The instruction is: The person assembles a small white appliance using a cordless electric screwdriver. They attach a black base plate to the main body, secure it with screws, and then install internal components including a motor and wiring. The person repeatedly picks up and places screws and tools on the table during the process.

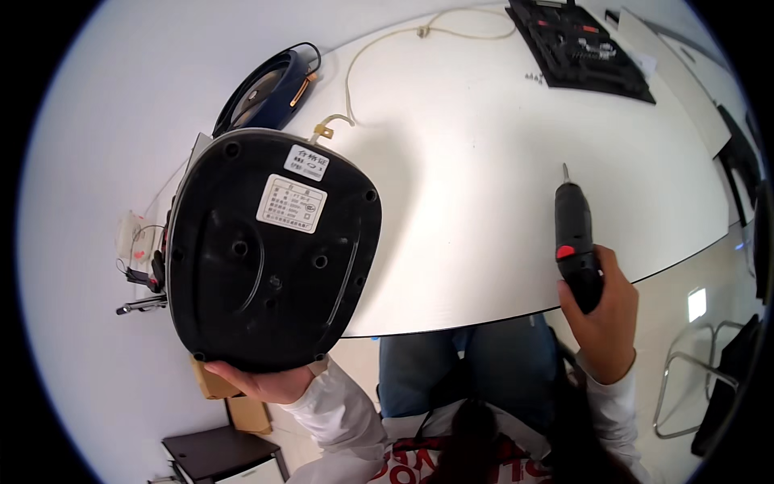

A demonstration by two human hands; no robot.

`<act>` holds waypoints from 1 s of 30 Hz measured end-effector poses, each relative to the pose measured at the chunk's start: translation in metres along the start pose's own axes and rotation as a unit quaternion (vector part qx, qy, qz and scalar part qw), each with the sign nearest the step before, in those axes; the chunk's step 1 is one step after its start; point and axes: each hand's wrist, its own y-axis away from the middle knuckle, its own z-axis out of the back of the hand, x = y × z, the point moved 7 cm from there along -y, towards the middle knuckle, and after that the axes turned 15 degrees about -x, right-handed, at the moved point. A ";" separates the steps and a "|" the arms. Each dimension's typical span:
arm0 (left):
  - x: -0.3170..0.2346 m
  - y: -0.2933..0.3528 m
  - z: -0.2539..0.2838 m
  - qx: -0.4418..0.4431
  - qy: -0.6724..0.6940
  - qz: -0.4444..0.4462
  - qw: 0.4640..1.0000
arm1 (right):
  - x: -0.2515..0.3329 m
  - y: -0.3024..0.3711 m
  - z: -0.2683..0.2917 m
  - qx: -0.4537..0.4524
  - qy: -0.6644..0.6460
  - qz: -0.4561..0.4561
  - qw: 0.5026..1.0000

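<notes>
Nearest: white sleeves rising from the lower edge, blue jeans between them. Left hand [266, 381] cups the lower rim of a black plastic base [272, 246], held up on edge with its underside facing the camera; fingers hidden behind it, so the grip itself is only partly visible. Base is rounded, matte, with recessed screw holes and two white labels [292, 203]. Right hand [603, 310] closed around a black screwdriver [574, 242], the powered kind, cylindrical, red button, thin metal bit pointing away over the white table [468, 177]. Table smooth, curved dark edge. Farther: beige cord [379, 48] looping across it, dark blue round piece [270, 89] behind the base, open black tool case [576, 40] at far right, probably holding bits.
</notes>
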 end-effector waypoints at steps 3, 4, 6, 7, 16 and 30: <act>0.044 -0.016 -0.055 -0.014 0.045 0.022 0.999 | 0.002 -0.011 0.003 -0.024 0.065 0.066 0.995; 0.046 -0.016 -0.057 -0.022 0.045 0.023 0.998 | 0.000 -0.015 0.003 -0.019 0.099 0.065 0.993; 0.051 -0.019 -0.057 -0.038 0.025 -0.016 0.999 | -0.009 -0.023 0.005 -0.038 0.177 0.083 0.980; 0.052 -0.018 -0.057 -0.038 0.020 -0.029 0.999 | -0.011 -0.029 0.004 -0.053 0.206 0.106 0.971; 0.058 -0.015 -0.073 -0.014 -0.092 -0.074 0.993 | 0.003 -0.043 0.010 -0.082 0.332 0.246 0.907; 0.088 0.004 -0.084 0.084 -0.194 -0.143 0.967 | 0.201 -0.067 -0.072 0.093 -0.071 0.291 0.950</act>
